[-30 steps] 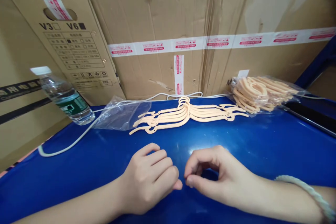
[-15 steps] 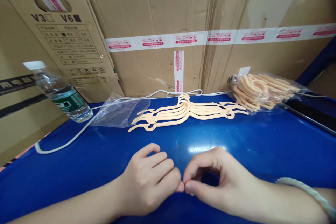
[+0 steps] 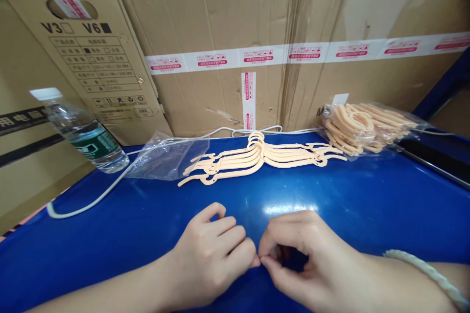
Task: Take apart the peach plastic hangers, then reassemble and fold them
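Low in the head view, my left hand [image 3: 215, 254] is closed in a loose fist, back of the hand up, its palm hidden. My right hand [image 3: 312, 259] makes a ring, thumb and index fingertips pinched together against the tip of my left little finger. I see no object in either hand. Beyond both hands a row of peach-coloured folding clothes hangers [image 3: 238, 159] lies overlapped on the blue tabletop [image 3: 147, 225], hooks toward the back. Neither hand touches the hangers.
Back right lies a clear bag of peach hangers [image 3: 362, 127], beside a dark flat device [image 3: 436, 161]. An empty clear plastic bag [image 3: 165, 156], a white cable [image 3: 88, 208] and a water bottle [image 3: 88, 137] are on the left. Cardboard boxes [image 3: 205, 14] wall off the back.
Both hands sit slightly lower and farther right in view, the right hand turned a little, its fingertips still against my left little finger. The hangers and other things stay in place.
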The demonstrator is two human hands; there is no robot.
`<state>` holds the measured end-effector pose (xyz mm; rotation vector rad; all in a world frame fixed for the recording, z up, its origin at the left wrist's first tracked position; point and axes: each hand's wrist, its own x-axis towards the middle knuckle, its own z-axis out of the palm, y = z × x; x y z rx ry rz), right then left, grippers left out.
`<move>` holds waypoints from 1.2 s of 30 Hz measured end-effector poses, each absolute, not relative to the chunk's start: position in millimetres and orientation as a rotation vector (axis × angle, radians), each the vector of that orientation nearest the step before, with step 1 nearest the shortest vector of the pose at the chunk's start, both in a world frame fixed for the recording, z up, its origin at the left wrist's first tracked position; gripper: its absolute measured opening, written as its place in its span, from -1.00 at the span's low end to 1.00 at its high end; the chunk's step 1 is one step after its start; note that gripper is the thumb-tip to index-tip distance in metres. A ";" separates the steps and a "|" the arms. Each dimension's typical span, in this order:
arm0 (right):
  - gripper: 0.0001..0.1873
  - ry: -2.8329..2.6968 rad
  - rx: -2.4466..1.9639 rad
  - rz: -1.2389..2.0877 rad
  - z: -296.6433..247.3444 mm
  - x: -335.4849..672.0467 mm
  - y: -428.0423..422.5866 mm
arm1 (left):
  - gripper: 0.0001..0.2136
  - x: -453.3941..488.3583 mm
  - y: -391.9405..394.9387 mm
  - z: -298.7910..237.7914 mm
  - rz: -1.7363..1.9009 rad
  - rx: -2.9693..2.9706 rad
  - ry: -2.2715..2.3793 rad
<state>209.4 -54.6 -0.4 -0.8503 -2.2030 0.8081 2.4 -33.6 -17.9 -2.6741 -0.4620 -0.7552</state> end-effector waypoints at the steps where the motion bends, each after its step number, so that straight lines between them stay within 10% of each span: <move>1: -0.83 -2.210 -0.833 0.792 -0.4 209.2 -54.1 | -0.60 2.7 -33.3 -18.2 -0.758 -2.675 -0.463; 27: -0.85 -2.237 -0.701 0.661 -4.3 207.9 -43.2 | -0.59 5.8 -33.5 -14.7 -0.815 -2.646 -0.437; 36: -0.76 -2.396 -1.182 -0.023 -1.3 306.1 46.1 | -0.69 -9.0 -22.7 -19.3 -0.977 -2.663 -0.554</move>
